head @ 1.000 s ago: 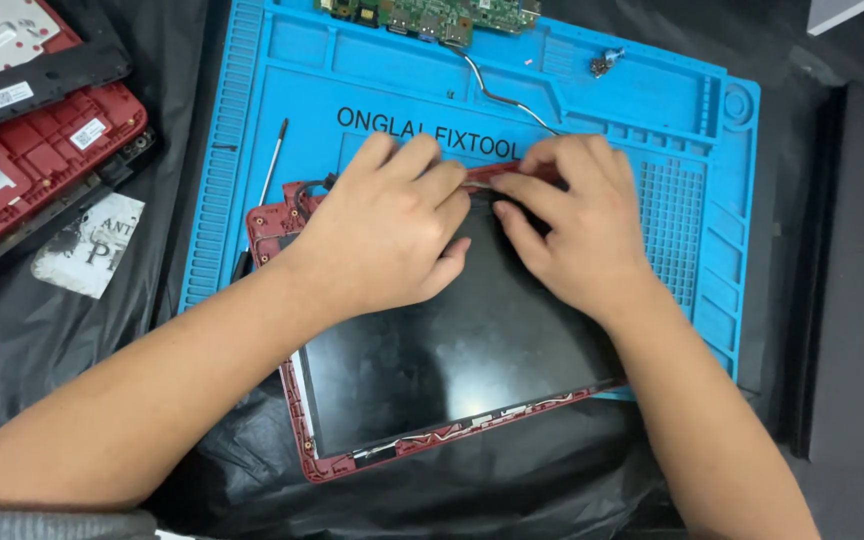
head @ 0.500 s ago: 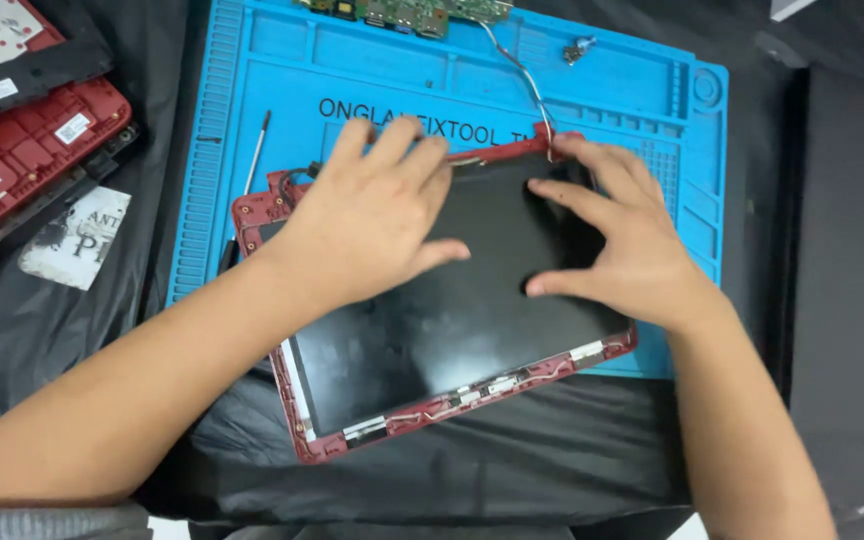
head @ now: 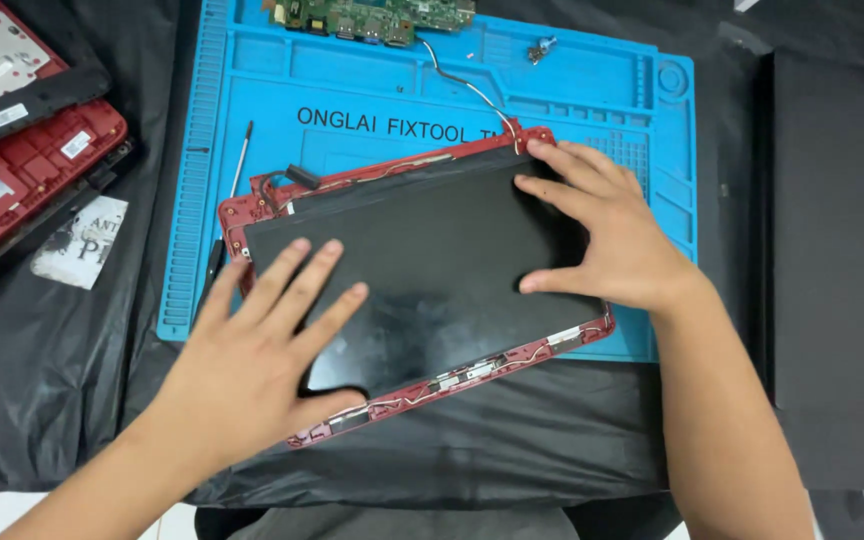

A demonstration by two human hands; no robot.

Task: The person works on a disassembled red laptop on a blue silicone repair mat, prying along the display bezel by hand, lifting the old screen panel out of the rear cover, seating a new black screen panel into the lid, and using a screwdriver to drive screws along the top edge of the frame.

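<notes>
A black screen panel [head: 432, 250] lies in a red laptop lid frame [head: 512, 357], tilted on a blue repair mat [head: 372, 90]. My left hand [head: 262, 360] rests flat on the panel's near left corner, fingers spread. Over at the far right corner, my right hand [head: 602, 235] lies flat on the panel with its fingertips at the frame's edge. Neither hand grips anything. A thin cable [head: 467, 85] runs from the frame's top corner to a green circuit board [head: 372, 18] at the mat's far edge.
A screwdriver [head: 240, 160] lies on the mat's left side. Red and black laptop case parts [head: 27, 150] and a white packet [head: 80, 243] sit at the left on black sheeting. A closed black laptop [head: 842, 250] lies at the right. Small screws [head: 540, 47] rest near the mat's top.
My left hand slid from the panel's far edge down to its near left corner. My right hand shifted to the far right corner. The top edge of the frame now shows.
</notes>
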